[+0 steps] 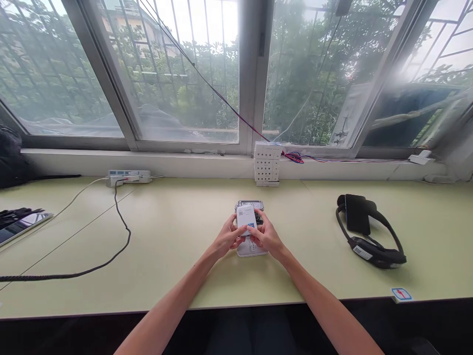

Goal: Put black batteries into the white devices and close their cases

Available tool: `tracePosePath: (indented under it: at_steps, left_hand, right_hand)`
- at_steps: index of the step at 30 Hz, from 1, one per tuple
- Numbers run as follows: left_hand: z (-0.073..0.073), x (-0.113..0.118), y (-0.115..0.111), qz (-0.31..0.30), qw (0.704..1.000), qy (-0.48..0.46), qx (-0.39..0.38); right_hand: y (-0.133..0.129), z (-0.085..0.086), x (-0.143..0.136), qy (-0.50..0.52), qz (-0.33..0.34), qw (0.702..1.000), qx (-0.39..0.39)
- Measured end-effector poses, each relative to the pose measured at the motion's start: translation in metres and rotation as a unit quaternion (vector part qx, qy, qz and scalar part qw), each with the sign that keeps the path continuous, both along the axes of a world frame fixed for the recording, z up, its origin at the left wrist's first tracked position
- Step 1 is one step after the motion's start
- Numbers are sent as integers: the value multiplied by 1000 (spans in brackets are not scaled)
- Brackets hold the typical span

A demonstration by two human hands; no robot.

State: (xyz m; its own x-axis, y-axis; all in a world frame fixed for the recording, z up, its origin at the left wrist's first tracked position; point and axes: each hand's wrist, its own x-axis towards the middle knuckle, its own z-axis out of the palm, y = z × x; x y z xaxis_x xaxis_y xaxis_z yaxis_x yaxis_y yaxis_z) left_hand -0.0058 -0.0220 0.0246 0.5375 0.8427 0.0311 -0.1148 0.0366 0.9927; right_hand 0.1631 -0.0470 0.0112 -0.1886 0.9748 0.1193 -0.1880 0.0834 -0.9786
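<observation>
Around the white case [244, 215], I have the left hand [226, 237] at eight o'clock, the right hand [269, 237] at four, both grasping it; long axis toward twelve.

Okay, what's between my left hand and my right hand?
In the head view, a white labelled piece, held by both the left hand and right hand.

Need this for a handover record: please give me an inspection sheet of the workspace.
Surface: pale green table, seam at left.
Things handled: labelled white slab, held over a flat white piece; partly hidden grey piece behind.
Clutter: black headset with dark phone-like object, right; tablet-like object, left edge.
Hands: left hand and right hand both grip the white slab.
Cables: black cable from power strip; red-and-blue wires near the windows.
Surroundings: barred windows; stacked white blocks.
</observation>
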Motion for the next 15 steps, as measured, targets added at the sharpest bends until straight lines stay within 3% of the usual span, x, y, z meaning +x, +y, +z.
tracePosePath:
  at_steps: [15]
  left_hand:
    - [-1, 2, 0, 3, 1000, -19, -19]
  right_hand:
    - [1, -2, 1, 38, 37, 999, -3]
